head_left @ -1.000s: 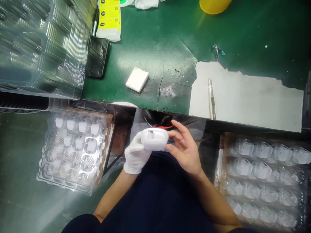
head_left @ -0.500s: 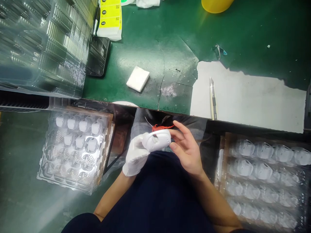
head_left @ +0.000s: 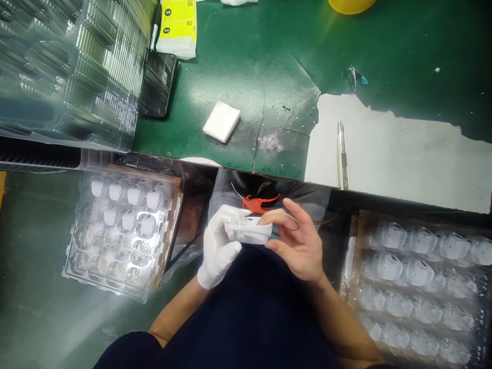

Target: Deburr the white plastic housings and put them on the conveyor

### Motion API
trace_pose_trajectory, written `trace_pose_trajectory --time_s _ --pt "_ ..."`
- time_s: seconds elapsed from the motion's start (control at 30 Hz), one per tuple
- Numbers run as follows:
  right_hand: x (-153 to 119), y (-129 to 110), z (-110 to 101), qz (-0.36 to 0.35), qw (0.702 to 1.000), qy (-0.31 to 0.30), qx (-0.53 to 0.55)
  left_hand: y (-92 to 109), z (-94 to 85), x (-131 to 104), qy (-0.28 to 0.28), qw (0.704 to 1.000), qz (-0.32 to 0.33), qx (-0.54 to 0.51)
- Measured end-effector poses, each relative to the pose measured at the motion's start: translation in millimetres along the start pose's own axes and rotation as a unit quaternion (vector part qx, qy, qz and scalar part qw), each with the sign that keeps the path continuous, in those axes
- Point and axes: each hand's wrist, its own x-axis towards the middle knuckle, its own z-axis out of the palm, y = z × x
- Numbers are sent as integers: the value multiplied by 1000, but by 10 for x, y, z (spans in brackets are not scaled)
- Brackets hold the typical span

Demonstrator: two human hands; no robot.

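Note:
A white plastic housing point(head_left: 250, 234) with a small slot in its upper face is held between both hands in front of my body. My left hand point(head_left: 219, 248), in a white glove, grips its left end, fingers above and thumb below. My bare right hand point(head_left: 300, 241) pinches the right end between thumb and fingers, with one finger raised off it. Just beyond the housing, a red air blow gun point(head_left: 255, 203) with a thin metal nozzle lies over my lap.
On the green bench point(head_left: 226, 66) lie a white pad point(head_left: 222, 122), a utility knife point(head_left: 342, 156) and yellow labels point(head_left: 177, 28). Stacked clear trays point(head_left: 107, 77) stand at the left. Trays of white parts flank me, one left point(head_left: 115, 246), one right point(head_left: 418, 287).
The housing has been turned so a different face shows. My right fingers have closed onto its right end. The view has shifted slightly, and more of the red blow gun shows.

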Motion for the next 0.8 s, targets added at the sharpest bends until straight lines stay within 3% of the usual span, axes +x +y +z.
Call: trace_pose_trajectory --time_s 0.17,0.3,0.6,0.8 --pt "-9 116 -5 -24 999 -16 28 -52 52 10 -37 999 -22 -10" --pt "-9 138 -24 -17 999 -15 34 -53 51 12 -24 1000 -11 13" --pt "14 107 14 -9 999 -8 53 42 -6 -50 -39 998 20 47" --pt "18 103 13 -21 999 -11 40 158 72 -103 -35 996 40 70"
